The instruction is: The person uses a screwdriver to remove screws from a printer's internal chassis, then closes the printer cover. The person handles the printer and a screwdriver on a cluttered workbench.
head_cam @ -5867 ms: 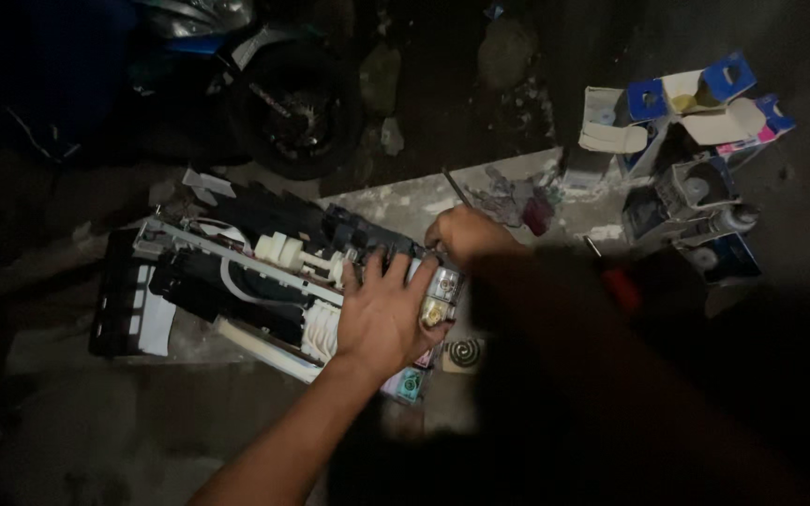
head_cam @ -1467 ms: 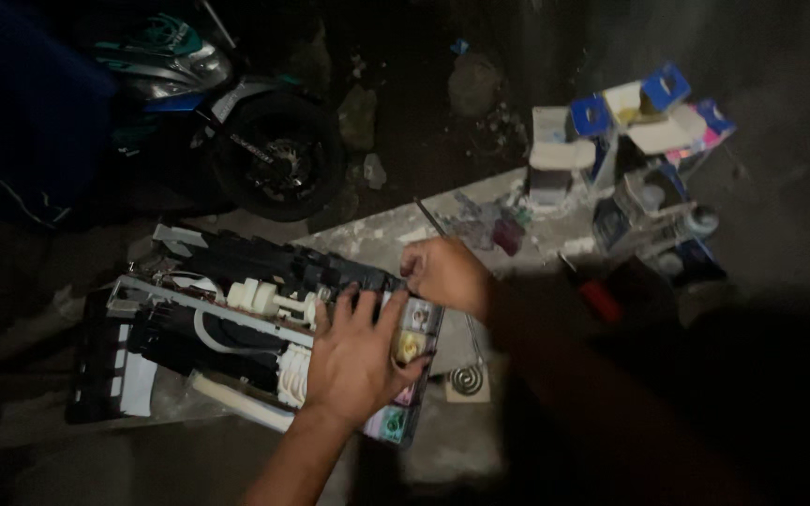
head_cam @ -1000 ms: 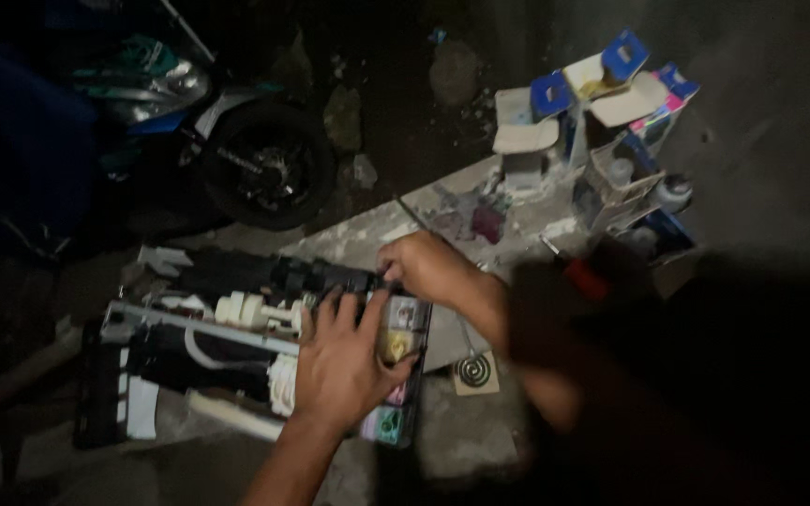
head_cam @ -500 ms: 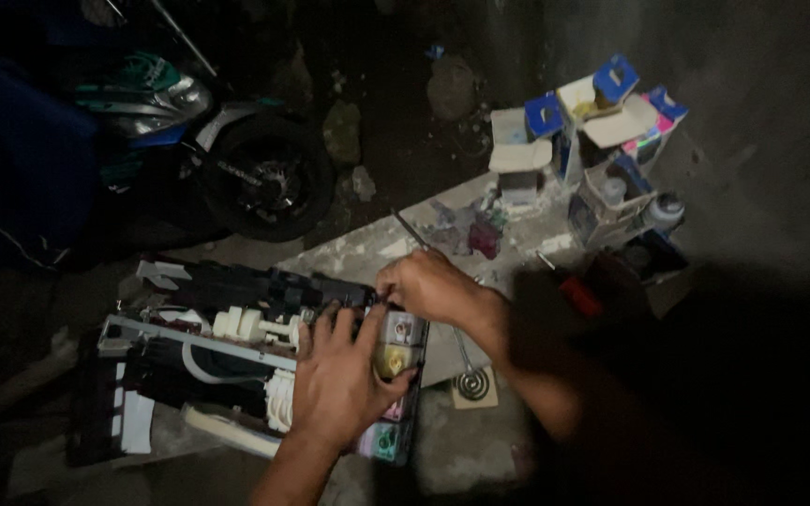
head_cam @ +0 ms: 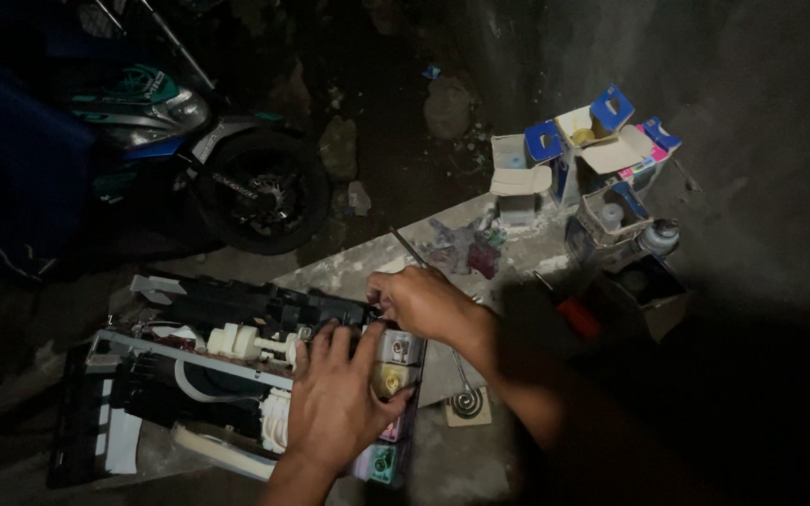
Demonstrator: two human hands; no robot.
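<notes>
A dismantled printer (head_cam: 189, 375) with black frame and white rollers lies on a grey slab (head_cam: 349, 267). At its right end sits a row of ink tanks (head_cam: 394, 370) with coloured caps. My left hand (head_cam: 335, 403) lies flat on the printer, fingers spread, thumb against the tanks. My right hand (head_cam: 424, 302) is curled over the top of the tank block, fingers pinched on a small part I cannot make out. A thin metal rod (head_cam: 409, 247) lies just behind it.
Several open ink boxes (head_cam: 592, 150) and a small bottle (head_cam: 658, 236) stand at the right. A red-handled tool (head_cam: 574, 314) and a coiled spring (head_cam: 466, 403) lie near the printer. A motorbike wheel (head_cam: 260, 192) stands behind on dark ground.
The view has drifted, so the printer sits lower in frame. My right hand has slid slightly left along the tank block. My left hand stays pressed on the printer.
</notes>
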